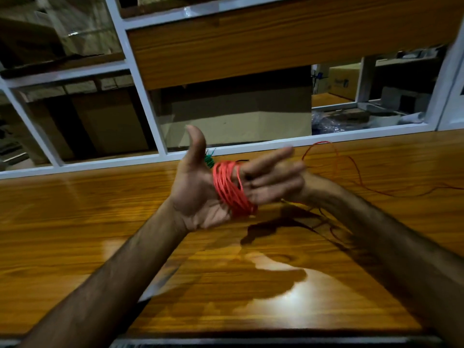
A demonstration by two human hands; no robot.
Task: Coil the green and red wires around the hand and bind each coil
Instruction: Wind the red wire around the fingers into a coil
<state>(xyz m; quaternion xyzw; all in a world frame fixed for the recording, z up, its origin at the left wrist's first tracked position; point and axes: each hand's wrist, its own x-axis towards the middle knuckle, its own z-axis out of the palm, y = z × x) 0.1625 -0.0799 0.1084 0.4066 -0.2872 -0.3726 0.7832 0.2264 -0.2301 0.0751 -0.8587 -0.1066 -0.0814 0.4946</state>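
Head: thin red wire (232, 188) coiled round left hand (200, 192).

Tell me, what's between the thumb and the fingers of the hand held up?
In the head view, a red wire coil wraps the left hand there, crossing the palm between thumb and fingers.

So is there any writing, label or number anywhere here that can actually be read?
None can be read.
Cardboard box on the far shelf: a dark printed mark, too small and blurred to read.
Red wire coil on the left hand, wooden table: no text shows.
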